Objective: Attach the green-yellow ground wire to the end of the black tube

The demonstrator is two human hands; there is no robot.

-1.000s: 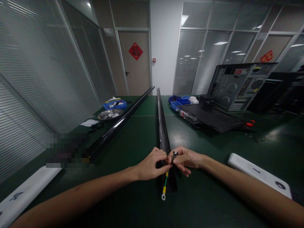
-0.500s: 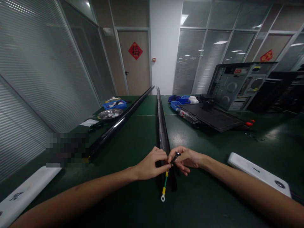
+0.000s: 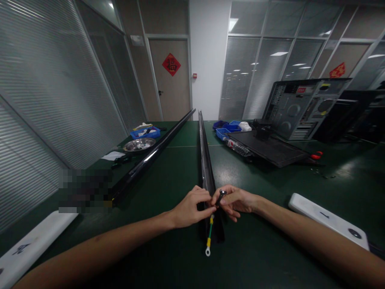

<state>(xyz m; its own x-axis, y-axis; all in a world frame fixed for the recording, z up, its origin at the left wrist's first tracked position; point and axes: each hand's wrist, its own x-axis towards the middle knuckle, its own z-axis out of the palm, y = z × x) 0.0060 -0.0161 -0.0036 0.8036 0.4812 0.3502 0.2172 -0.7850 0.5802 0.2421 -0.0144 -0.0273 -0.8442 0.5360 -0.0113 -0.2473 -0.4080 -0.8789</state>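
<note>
My right hand (image 3: 233, 199) pinches a small metal piece with a shiny round head, like a bolt (image 3: 221, 195), which leans slightly right. My left hand (image 3: 195, 206) is closed at the fingertips right beside it; what lies between thumb and fingers is hidden. Just below the left thumb tip a short green wire (image 3: 210, 230) with yellow sleeves hangs down, ending in a silver ring terminal. Both hands are over the near end of a long black channel-shaped rail (image 3: 205, 160), which runs away across the table.
A second black rail (image 3: 156, 151) slants on the left, near a metal bowl (image 3: 140, 144) and a blue tray (image 3: 146, 132). Blue bins (image 3: 230, 127), a black panel (image 3: 267, 146) and a computer case (image 3: 303, 108) stand right. White devices (image 3: 329, 218) flank my forearms on the green table (image 3: 177, 172).
The bolt-like piece has tipped a little to the left, more upright. The wire's lower end has shifted slightly right. Both hands stay almost in place.
</note>
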